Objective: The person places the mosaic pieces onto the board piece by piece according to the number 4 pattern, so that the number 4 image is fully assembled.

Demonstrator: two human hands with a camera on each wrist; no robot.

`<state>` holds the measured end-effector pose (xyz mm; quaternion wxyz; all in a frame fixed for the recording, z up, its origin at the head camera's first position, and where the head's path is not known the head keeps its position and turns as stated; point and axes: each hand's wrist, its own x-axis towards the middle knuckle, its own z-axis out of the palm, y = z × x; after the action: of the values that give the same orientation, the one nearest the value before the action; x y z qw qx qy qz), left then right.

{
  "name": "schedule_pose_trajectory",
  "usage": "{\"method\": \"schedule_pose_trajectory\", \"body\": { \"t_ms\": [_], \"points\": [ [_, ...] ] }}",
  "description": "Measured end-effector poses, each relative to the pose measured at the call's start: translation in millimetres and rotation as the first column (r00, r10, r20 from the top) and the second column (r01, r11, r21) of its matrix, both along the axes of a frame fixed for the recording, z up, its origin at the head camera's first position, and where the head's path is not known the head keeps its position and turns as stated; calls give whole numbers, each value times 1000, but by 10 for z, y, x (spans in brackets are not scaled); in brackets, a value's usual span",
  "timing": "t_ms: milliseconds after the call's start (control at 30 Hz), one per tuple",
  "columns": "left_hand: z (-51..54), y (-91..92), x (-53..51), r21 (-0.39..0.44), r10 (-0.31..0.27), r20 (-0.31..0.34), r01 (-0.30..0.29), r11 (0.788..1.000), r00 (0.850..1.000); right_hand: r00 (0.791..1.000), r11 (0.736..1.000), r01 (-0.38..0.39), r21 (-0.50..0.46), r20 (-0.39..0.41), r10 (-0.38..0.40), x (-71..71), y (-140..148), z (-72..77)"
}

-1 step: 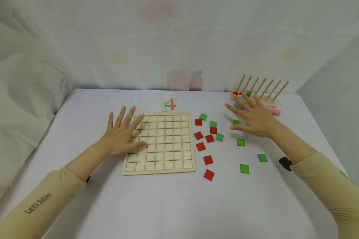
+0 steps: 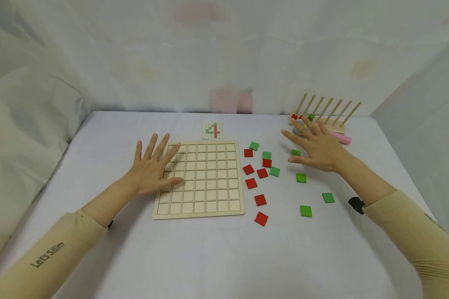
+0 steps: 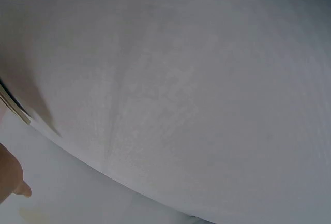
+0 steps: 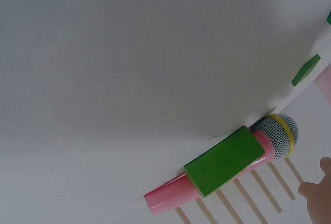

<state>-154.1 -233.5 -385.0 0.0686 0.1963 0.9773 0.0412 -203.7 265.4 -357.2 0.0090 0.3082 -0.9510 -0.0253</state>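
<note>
My left hand (image 2: 147, 172) is held with fingers spread over the left side of a wooden grid board (image 2: 211, 195). Its thumb and index finger overlap the squares; touching or hovering, I cannot tell. My right hand (image 2: 318, 147), fingers also spread, holds nothing and is above the table's right side. Near it lie green tiles (image 2: 301, 178). Red tiles (image 2: 260, 200) are scattered between the board and that hand. A pink toy microphone (image 2: 340, 138) lies beyond the right hand, partly hidden by it. In the right wrist view, a green block (image 4: 225, 161) covers part of the microphone's handle.
Behind the board lies a small card (image 2: 212, 130) printed with a red and green grid pattern. At the back right stands a wooden rack (image 2: 336, 126) with upright sticks and small red and green pieces. A white curtain (image 2: 153, 62) hangs behind the table.
</note>
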Motion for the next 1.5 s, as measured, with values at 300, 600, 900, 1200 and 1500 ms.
{"method": "schedule_pose_trajectory", "body": {
  "t_ms": [300,600,900,1200,1500],
  "points": [
    [-10,-3,-18,-5,-7,-18,7,1000,1000,1000,1000,-11,-16,-9,11,-6,-4,-11],
    [124,24,-99,76,1,-33,2,997,999,1000,995,10,-97,-24,-12,-84,-174,133],
    [276,-32,-303,311,20,117,-56,949,993,989,964,116,-238,122,-88,-252,-515,331],
    [239,-231,-414,363,21,268,-121,924,963,938,880,195,-434,343,-39,-485,-792,248],
    [176,-362,-440,321,0,352,-121,939,936,835,867,257,-426,550,22,-639,-929,92]
  ]
}}
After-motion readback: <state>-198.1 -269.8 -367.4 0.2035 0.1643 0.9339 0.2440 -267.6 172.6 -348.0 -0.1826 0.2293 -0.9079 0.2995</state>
